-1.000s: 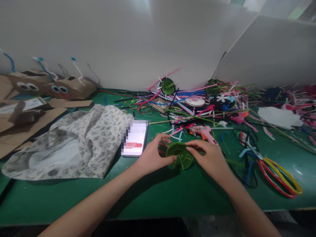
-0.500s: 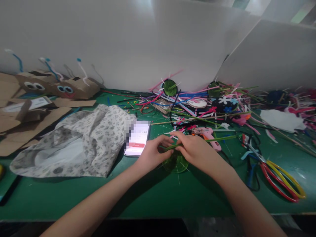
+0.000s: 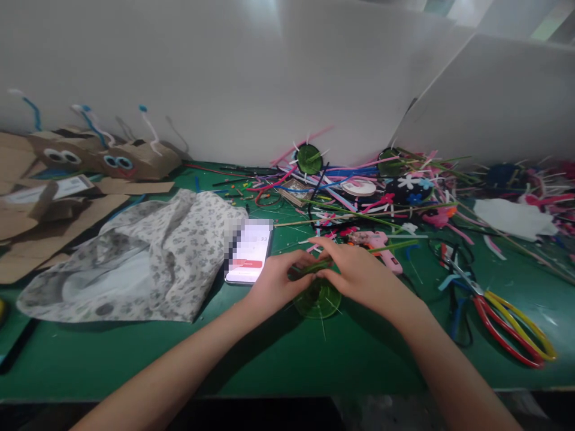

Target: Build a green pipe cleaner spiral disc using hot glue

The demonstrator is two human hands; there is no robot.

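Both hands are close together over the middle of the green table. My left hand (image 3: 278,278) pinches a green pipe cleaner (image 3: 395,246) between thumb and fingers. Closed on the same strand just to the right is my right hand (image 3: 362,269), and the free end of the strand sticks out past it. Beneath my fingers lies a round green piece (image 3: 318,304) with thin pale spikes standing out from its edge. My hands hide its upper part, and the exact contact between strand and round piece cannot be made out.
Left of my hands lie a lit phone (image 3: 249,251) and a patterned cloth (image 3: 175,257). Cardboard figures (image 3: 141,160) stand at the back left. Pipe cleaners, a pink glue gun (image 3: 384,251) and a ribbon roll (image 3: 359,188) are behind. Red-and-yellow-handled scissors (image 3: 507,326) lie right.
The pipe cleaner's free end has shortened to the right, its tip now nearer my right hand. The hands have drawn slightly closer together, and more of the round green piece shows below them.
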